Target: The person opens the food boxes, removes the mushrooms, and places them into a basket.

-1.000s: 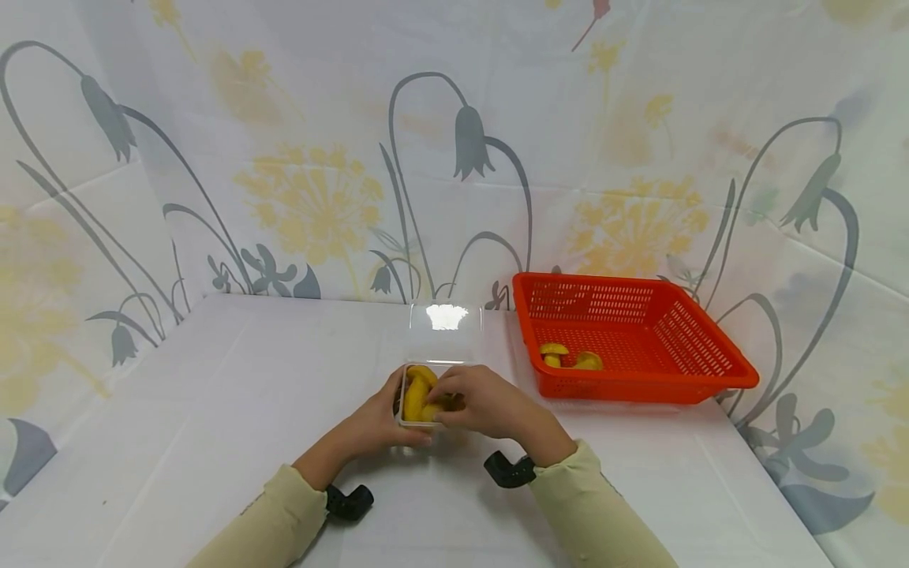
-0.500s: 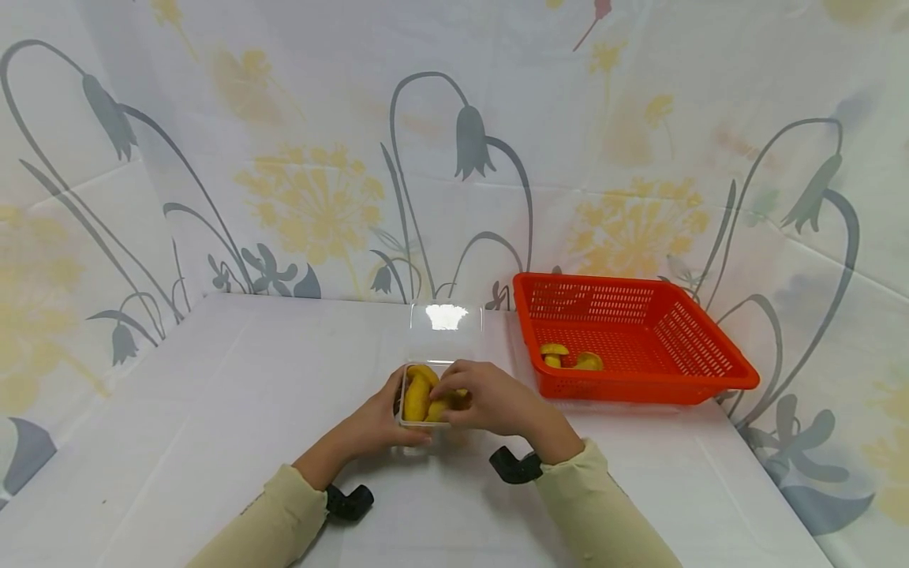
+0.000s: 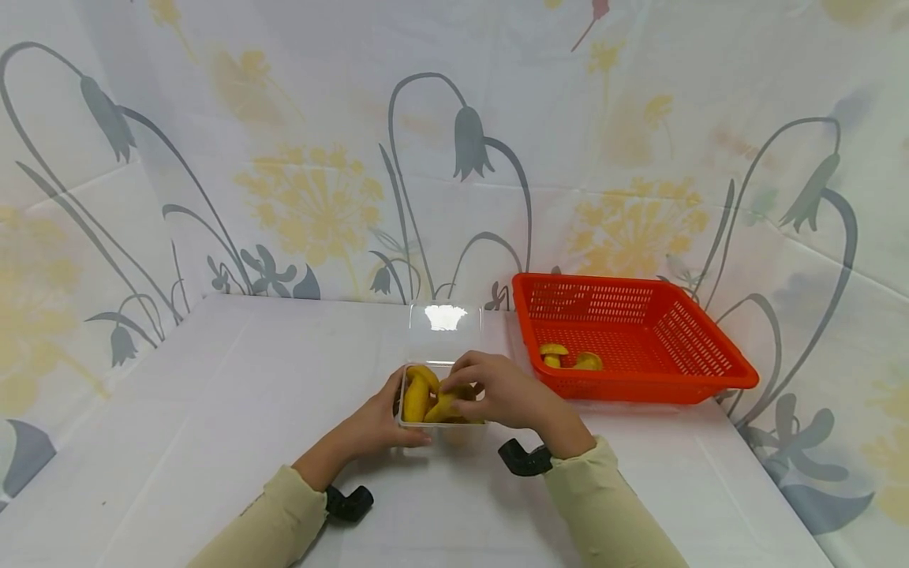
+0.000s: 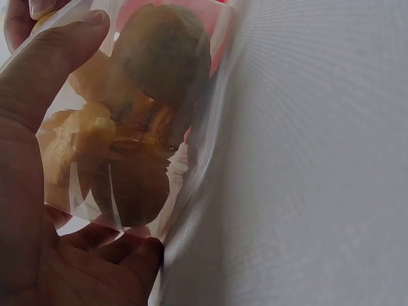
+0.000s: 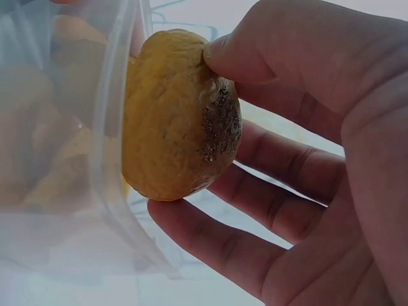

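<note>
A clear plastic box (image 3: pixel 435 426) stands on the white table in the head view, with several yellow mushrooms (image 3: pixel 416 399) inside. My left hand (image 3: pixel 372 426) grips the box's left side; the left wrist view shows its thumb and fingers around the see-through wall. Between the thumb and fingers of my right hand (image 3: pixel 507 396) is a yellow mushroom (image 5: pixel 175 115) with a dark, rough patch. In the right wrist view this mushroom is at the box's rim, its far end partly hidden by the wall.
Behind the box lies its clear lid (image 3: pixel 445 339), reflecting a bright light. A red perforated basket (image 3: pixel 639 388) stands at the back right, holding an upright mushroom (image 3: pixel 553 352) and another mushroom (image 3: pixel 588 361). A flower-printed cloth (image 3: pixel 319 118) hangs behind the table.
My right hand has shifted slightly right and away along the box with the mushroom, uncovering more of the contents. My left hand has kept its grip in the same place.
</note>
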